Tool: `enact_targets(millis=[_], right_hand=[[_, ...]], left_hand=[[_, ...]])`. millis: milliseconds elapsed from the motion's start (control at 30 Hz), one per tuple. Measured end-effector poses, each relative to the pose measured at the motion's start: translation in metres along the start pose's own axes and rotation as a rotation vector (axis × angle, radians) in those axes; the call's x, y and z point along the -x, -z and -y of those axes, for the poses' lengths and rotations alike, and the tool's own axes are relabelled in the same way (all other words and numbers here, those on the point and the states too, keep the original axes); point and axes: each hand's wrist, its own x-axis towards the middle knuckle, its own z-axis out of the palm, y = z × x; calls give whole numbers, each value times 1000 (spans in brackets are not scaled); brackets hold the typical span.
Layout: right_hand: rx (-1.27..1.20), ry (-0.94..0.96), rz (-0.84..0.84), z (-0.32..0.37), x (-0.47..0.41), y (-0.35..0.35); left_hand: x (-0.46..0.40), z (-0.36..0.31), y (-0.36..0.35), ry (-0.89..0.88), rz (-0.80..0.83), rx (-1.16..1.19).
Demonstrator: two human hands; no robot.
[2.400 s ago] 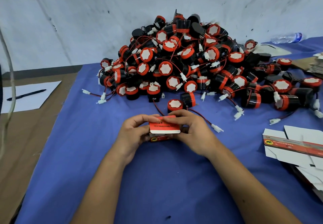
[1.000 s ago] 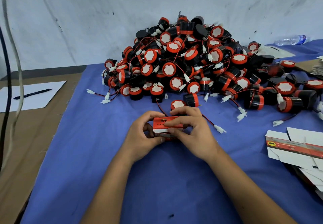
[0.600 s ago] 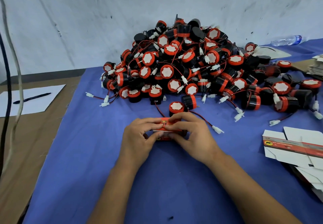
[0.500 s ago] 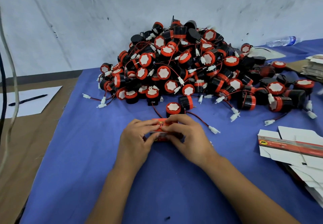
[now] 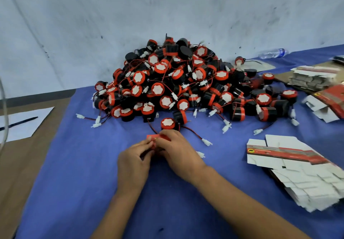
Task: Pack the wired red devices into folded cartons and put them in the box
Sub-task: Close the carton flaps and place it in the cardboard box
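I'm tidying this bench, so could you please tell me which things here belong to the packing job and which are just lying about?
Belongs to the job:
small red carton, held by left hand and right hand
pile of wired red devices
flat cartons

Just lying about:
water bottle
pen on paper sheet

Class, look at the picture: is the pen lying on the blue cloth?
No. The pen lies on a white sheet on the brown surface, left of the blue cloth.
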Motion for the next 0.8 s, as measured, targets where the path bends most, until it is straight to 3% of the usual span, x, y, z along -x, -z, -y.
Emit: enact_targets(millis=[67, 133, 267, 400, 533, 667, 733, 800], right_hand=[[-26, -48, 16, 4, -1, 27], [-74, -105, -109, 3, 7, 71], [90, -277, -272, -7, 46, 194], [306, -581, -339, -9, 121, 328], [447, -821, -375, 0, 193, 414], [483, -1199, 24, -22, 245, 439], [361, -1330, 227, -48, 251, 414], [185, -1385, 393, -72, 248, 382]], left_hand=[[-2, -16, -6, 61, -29, 94], [-9, -45, -15, 25, -18, 239], [-38, -151, -47, -277, 33, 426], [-30, -287, -102, -360, 252, 650], [2, -387, -142, -467, 448, 756], [32, -424, -181, -779, 787, 370], [40, -421, -199, -855, 808, 166], [38, -415, -209, -790, 716, 183]])
